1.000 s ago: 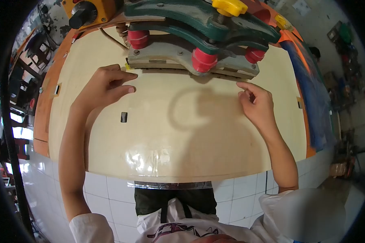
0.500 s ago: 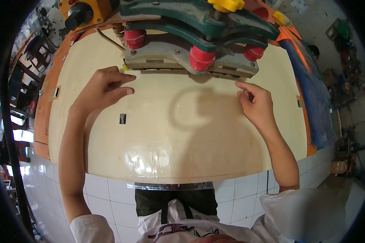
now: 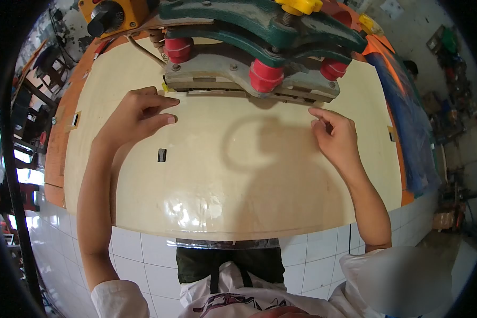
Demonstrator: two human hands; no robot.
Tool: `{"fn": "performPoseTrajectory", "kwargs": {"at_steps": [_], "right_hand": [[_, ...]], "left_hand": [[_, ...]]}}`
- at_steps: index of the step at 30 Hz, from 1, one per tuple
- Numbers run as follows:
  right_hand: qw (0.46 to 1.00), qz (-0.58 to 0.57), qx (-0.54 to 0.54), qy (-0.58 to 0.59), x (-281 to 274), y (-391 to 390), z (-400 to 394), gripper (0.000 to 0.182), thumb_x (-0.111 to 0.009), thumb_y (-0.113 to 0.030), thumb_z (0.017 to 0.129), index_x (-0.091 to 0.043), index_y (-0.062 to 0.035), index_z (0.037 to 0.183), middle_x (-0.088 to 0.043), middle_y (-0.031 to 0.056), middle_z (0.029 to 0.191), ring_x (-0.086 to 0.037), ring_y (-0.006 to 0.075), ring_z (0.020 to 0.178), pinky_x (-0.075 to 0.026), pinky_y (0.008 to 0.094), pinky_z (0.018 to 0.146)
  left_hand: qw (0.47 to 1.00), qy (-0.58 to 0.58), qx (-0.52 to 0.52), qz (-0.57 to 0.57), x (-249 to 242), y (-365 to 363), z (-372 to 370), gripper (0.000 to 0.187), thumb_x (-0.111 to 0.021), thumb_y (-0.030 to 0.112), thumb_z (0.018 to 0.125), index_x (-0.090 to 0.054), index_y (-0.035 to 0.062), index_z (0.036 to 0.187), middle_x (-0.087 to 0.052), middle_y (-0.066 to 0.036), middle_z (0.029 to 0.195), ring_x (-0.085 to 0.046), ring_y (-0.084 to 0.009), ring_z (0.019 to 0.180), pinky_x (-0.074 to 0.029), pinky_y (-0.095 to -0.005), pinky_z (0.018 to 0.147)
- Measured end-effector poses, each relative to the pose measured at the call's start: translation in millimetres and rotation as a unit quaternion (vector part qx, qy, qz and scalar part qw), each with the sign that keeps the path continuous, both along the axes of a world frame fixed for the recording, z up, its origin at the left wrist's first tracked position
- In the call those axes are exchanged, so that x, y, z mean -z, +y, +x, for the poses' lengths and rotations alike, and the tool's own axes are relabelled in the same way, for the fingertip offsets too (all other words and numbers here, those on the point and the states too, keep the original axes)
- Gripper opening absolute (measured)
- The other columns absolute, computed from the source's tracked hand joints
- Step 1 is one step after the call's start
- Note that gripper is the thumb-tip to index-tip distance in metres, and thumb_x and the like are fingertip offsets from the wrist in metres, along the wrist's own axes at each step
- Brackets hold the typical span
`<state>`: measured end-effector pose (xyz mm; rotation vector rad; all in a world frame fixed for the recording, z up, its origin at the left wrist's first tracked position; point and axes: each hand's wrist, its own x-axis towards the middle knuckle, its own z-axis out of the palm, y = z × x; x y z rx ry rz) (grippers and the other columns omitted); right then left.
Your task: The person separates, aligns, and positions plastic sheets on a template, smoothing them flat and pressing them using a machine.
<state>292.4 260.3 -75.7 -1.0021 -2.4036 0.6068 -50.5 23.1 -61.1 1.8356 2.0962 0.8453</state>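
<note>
A: What are the fingers doing?

B: On the left hand (image 3: 138, 114), thumb and index finger point inward, clearly apart, with the other fingers curled. The right hand (image 3: 338, 135) is bent more tightly, a narrow gap between thumb and index tip. I cannot tell whether either touches any film.

A: What lies nearest them?

B: A clear, glossy plastic sheet (image 3: 196, 212), spread over a cream-coloured flat tabletop (image 3: 368, 180). Its near edge reaches past the table's front, where light catches ripples. Its far edge is hard to make out.

A: How would it handle?

B: Very light and limp, I'd judge, slippery on top and quick to crease. It is best pinched near its side edges, one hand each side, and kept gently taut.

A: And beyond the fingertips?

B: A long grey metal plate (image 3: 212, 68) spans the space just past both hands, below a dark green metal frame (image 3: 222, 16) with red ribbed knobs (image 3: 266, 76). It looks heavy and rigid, nothing to lift by hand.

A: Anything else on the surface?

B: A small black rectangular piece (image 3: 161, 155), nearer the body than the left hand.
</note>
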Motion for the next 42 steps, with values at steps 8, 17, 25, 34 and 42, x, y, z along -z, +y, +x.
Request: {"fn": "performPoseTrajectory", "kwargs": {"at_steps": [8, 17, 25, 34, 42], "right_hand": [[1.000, -0.007, 0.001, 0.000, -0.7, -0.6, 0.4, 0.027, -0.066, -0.013, 0.086, -0.075, -0.0059, 0.110, -0.068, 0.0102, 0.077, -0.058, 0.0196, 0.058, -0.048, 0.0335, 0.061], [1.000, -0.012, 0.008, -0.004, -2.7, -1.8, -0.8, 0.028, -0.066, -0.014, 0.086, -0.075, -0.0061, 0.111, -0.068, 0.0100, 0.077, -0.058, 0.0194, 0.058, -0.048, 0.0334, 0.061], [1.000, -0.009, 0.003, 0.005, -1.2, -1.3, -1.0, 0.029, -0.065, -0.014, 0.086, -0.074, -0.0059, 0.111, -0.068, 0.0104, 0.076, -0.059, 0.0202, 0.060, -0.048, 0.0339, 0.062], [1.000, -0.011, -0.003, 0.018, 0.7, -1.1, -0.9, 0.027, -0.065, -0.013, 0.086, -0.074, -0.0047, 0.109, -0.067, 0.0098, 0.075, -0.058, 0.0191, 0.060, -0.048, 0.0327, 0.062], [1.000, -0.013, 0.009, 0.011, -0.2, -2.4, -1.5, 0.027, -0.066, -0.013, 0.085, -0.074, -0.0047, 0.110, -0.065, 0.0075, 0.073, -0.056, 0.0168, 0.058, -0.048, 0.0315, 0.062]], "left_hand": [[1.000, -0.002, 0.004, 0.004, 4.2, 0.4, -3.9, 0.039, -0.082, 0.024, 0.082, -0.074, 0.0012, 0.113, -0.056, -0.007, 0.075, -0.050, -0.0158, 0.064, -0.041, -0.0320, 0.058], [1.000, 0.004, 0.006, -0.001, 2.8, 0.2, -3.9, 0.040, -0.082, 0.024, 0.082, -0.074, 0.0002, 0.113, -0.054, -0.007, 0.074, -0.051, -0.0169, 0.065, -0.040, -0.0333, 0.059], [1.000, 0.010, 0.008, -0.012, -1.2, -0.6, -2.4, 0.040, -0.080, 0.026, 0.084, -0.073, -0.0011, 0.113, -0.060, -0.011, 0.079, -0.056, -0.0200, 0.067, -0.043, -0.0343, 0.060], [1.000, -0.003, 0.021, 0.005, 2.5, -1.4, -5.4, 0.044, -0.079, 0.030, 0.084, -0.072, -0.0023, 0.113, -0.060, -0.012, 0.081, -0.057, -0.0217, 0.072, -0.044, -0.0351, 0.063], [1.000, 0.004, 0.028, 0.000, -1.5, -1.4, -3.0, 0.040, -0.079, 0.026, 0.085, -0.073, -0.0019, 0.113, -0.058, -0.010, 0.078, -0.055, -0.0200, 0.070, -0.043, -0.0339, 0.061]]}}
